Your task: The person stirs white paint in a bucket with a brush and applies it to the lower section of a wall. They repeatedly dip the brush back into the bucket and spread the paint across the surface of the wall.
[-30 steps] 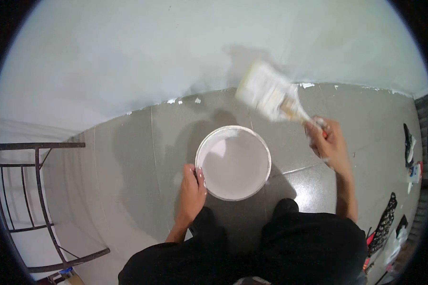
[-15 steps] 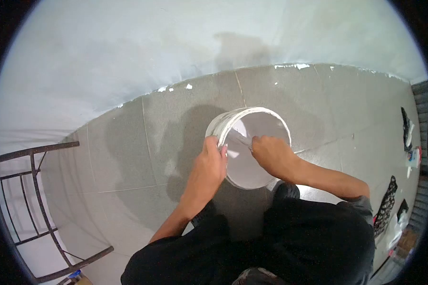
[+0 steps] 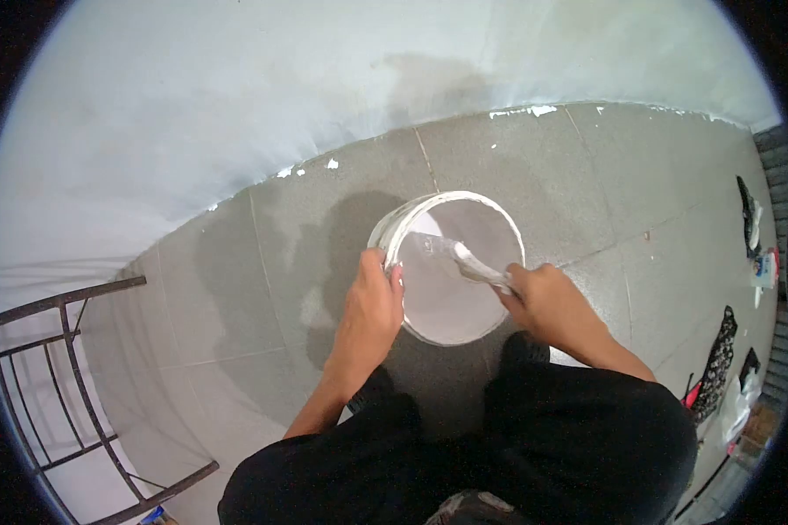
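Note:
Between my feet stands a white bucket (image 3: 508,219), tilted a little, with pale greyish-white paint (image 3: 451,306) inside and dried paint along its rim. My left hand (image 3: 372,306) grips the bucket's left rim, thumb on the inner side and fingers outside. In my right hand (image 3: 552,302), at the right rim, is the handle of a paint-coated paintbrush (image 3: 477,264). Its flat head points left over the paint, close to the inner left wall. Whether the head touches the paint, I cannot tell.
A pale wall (image 3: 236,105) meets the grey tiled floor (image 3: 228,306) ahead, with white flakes along the joint. At left stands a dark metal frame (image 3: 70,350). A patterned cloth (image 3: 718,367) and plastic bags (image 3: 737,407) lie at right, near a corrugated sheet (image 3: 784,306).
My right hand has drawn back to the right and down, from inside the bucket to its rim, and more of the paintbrush shows. My left hand still holds the rim.

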The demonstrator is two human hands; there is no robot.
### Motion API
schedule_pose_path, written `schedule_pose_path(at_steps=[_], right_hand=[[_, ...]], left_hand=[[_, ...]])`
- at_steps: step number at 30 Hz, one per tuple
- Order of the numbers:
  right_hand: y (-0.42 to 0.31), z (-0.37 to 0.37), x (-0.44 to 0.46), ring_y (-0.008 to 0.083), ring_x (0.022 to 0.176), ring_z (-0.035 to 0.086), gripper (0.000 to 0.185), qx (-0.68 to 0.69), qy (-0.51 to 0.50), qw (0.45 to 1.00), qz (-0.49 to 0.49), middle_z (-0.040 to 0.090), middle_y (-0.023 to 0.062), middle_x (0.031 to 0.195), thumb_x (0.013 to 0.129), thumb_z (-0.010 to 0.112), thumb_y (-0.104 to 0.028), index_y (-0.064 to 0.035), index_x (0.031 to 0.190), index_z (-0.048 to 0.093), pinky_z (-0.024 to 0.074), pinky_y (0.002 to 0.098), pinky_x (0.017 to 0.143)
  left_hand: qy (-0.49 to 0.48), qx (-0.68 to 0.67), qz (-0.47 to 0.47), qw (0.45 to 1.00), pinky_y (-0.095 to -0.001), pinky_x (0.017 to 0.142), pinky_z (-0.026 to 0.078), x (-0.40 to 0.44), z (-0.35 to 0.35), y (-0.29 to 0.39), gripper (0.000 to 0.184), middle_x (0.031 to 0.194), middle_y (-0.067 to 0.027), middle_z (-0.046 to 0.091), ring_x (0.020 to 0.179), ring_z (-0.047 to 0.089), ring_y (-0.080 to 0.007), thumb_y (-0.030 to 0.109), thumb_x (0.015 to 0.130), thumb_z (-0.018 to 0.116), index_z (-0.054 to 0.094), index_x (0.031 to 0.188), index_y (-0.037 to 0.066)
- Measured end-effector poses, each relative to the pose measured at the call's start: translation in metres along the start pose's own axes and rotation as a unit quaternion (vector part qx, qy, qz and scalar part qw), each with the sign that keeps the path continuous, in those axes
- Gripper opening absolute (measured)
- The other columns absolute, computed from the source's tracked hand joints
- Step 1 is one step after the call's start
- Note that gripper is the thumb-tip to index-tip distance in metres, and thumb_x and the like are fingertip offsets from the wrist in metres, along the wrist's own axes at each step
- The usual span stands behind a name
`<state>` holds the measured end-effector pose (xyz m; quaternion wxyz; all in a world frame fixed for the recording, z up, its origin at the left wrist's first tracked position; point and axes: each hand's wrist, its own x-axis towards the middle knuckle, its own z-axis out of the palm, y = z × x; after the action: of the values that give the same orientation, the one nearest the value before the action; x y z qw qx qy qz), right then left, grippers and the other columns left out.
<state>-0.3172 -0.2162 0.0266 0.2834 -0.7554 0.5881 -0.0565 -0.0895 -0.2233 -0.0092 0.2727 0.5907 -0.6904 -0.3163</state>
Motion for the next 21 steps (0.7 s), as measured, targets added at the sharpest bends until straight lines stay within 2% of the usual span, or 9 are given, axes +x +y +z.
schedule_pose_path(at_steps=[2,3,6,9,12,14,17,21], right_hand=[[0.009,-0.01,-0.013,0.0343,0.052,0.057,0.017,0.053,0.007,0.998,0.02,0.055,0.0188,0.056,0.081,0.063,-0.015,0.0022,0.08,0.059,0.0442,0.0409,0.05],[0.008,-0.018,-0.02,0.0285,0.045,0.053,0.016,0.062,0.028,0.997,0.024,0.054,0.0153,0.053,0.081,0.064,-0.015,0.001,0.082,0.063,0.0407,0.0349,0.046],[0.012,-0.027,-0.031,0.0273,0.045,0.057,0.014,0.059,0.019,0.997,0.042,0.057,0.0168,0.055,0.083,0.061,-0.014,-0.0001,0.084,0.063,0.0438,0.0368,0.047],[0.028,-0.011,-0.035,0.0195,0.042,0.054,0.014,0.079,0.06,0.995,0.002,0.058,0.0129,0.055,0.082,0.063,-0.014,-0.0005,0.086,0.064,0.0419,0.0328,0.043],[0.039,0.004,-0.038,0.0158,0.041,0.053,0.013,0.099,0.102,0.99,-0.02,0.058,0.0101,0.054,0.082,0.064,-0.013,-0.0002,0.085,0.063,0.0401,0.0301,0.041],[0.054,0.026,-0.032,0.0162,0.042,0.054,0.014,0.118,0.133,0.983,-0.051,0.058,0.0102,0.054,0.082,0.064,-0.013,0.0001,0.086,0.062,0.0404,0.029,0.041],[0.062,0.043,-0.028,0.0166,0.043,0.056,0.014,0.119,0.163,0.977,-0.07,0.058,0.0101,0.054,0.081,0.065,-0.011,0.0001,0.088,0.061,0.0414,0.0279,0.041],[0.064,0.048,-0.026,0.0181,0.044,0.057,0.016,0.102,0.182,0.973,-0.1,0.058,0.0106,0.056,0.078,0.067,-0.008,-0.0009,0.091,0.06,0.044,0.0287,0.043]], left_hand=[[0.01,-0.008,-0.025,1.0,-0.0473,0.063,0.043,0.004,0.001,-0.006,0.019,0.083,-0.0289,0.055,0.075,0.056,-0.0457,0.01,0.092,0.045,0.038,0.103,-0.004],[0.009,-0.005,-0.038,0.999,-0.0469,0.063,0.043,0.006,0.001,-0.008,0.018,0.082,-0.028,0.055,0.075,0.057,-0.0449,0.012,0.093,0.044,0.038,0.102,-0.003],[0.012,-0.001,-0.074,0.997,-0.0451,0.063,0.043,0.014,-0.004,-0.018,0.017,0.077,-0.0254,0.056,0.072,0.058,-0.0421,0.015,0.095,0.042,0.039,0.099,-0.001],[0.025,-0.009,-0.089,0.996,-0.0425,0.062,0.043,0.018,-0.008,-0.031,0.017,0.074,-0.0235,0.056,0.068,0.058,-0.0381,0.016,0.096,0.04,0.04,0.097,-0.001],[0.04,-0.018,-0.079,0.996,-0.0403,0.061,0.043,0.018,-0.007,-0.047,0.017,0.073,-0.0227,0.056,0.065,0.057,-0.0344,0.016,0.096,0.04,0.041,0.096,-0.001],[0.048,-0.014,-0.078,0.996,-0.0397,0.06,0.043,0.016,-0.008,-0.051,0.017,0.073,-0.0225,0.055,0.064,0.056,-0.033,0.016,0.096,0.04,0.041,0.095,-0.002],[0.052,-0.025,-0.078,0.995,-0.0388,0.067,0.044,0.014,-0.006,-0.064,0.02,0.079,-0.0201,0.056,0.07,0.056,-0.0296,0.018,0.097,0.039,0.041,0.097,-0.001],[0.061,-0.032,-0.072,0.995,-0.0399,0.063,0.043,0.012,-0.007,-0.063,0.019,0.076,-0.0223,0.055,0.067,0.056,-0.0328,0.016,0.096,0.04,0.041,0.095,-0.003]])
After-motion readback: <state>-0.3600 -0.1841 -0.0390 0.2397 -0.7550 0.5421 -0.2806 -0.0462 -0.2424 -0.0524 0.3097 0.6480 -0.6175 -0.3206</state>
